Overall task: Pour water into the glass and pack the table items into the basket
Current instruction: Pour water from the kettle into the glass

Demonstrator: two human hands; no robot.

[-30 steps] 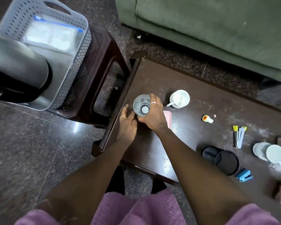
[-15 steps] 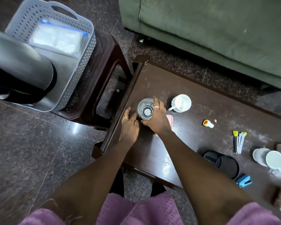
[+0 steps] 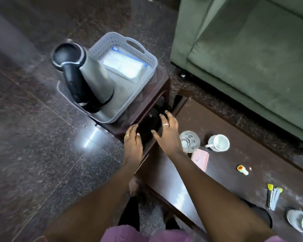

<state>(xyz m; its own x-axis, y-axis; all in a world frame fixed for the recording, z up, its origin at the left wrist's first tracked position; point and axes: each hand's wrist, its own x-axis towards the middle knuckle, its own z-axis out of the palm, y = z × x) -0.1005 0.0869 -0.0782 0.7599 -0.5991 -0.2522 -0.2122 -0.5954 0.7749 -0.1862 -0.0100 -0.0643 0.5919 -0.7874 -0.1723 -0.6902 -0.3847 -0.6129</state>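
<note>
A clear glass [image 3: 189, 141] stands on the dark wooden table [image 3: 166, 172] near its left end, free of both hands. My right hand [image 3: 166, 133] hovers open just left of the glass, fingers spread over the table's edge. My left hand [image 3: 132, 141] is open too, off the table's left side. A grey perforated basket [image 3: 147, 56] sits on a small dark stool [image 3: 157, 91] to the upper left. It holds a steel kettle [image 3: 93, 74] with a black handle and a zip bag [image 3: 124, 66].
On the table lie a white mug [image 3: 219, 142], a pink phone [image 3: 200, 158], a small white and orange bottle [image 3: 242, 170], yellow-capped pens [image 3: 273, 196], a black holder [image 3: 262, 213] and a clear container [image 3: 300, 222]. A green sofa [image 3: 252, 55] stands behind it.
My right hand has let go of the glass and moved left, toward the stool. My left hand has shifted left off the table. The view has swung left, bringing the whole basket into sight.
</note>
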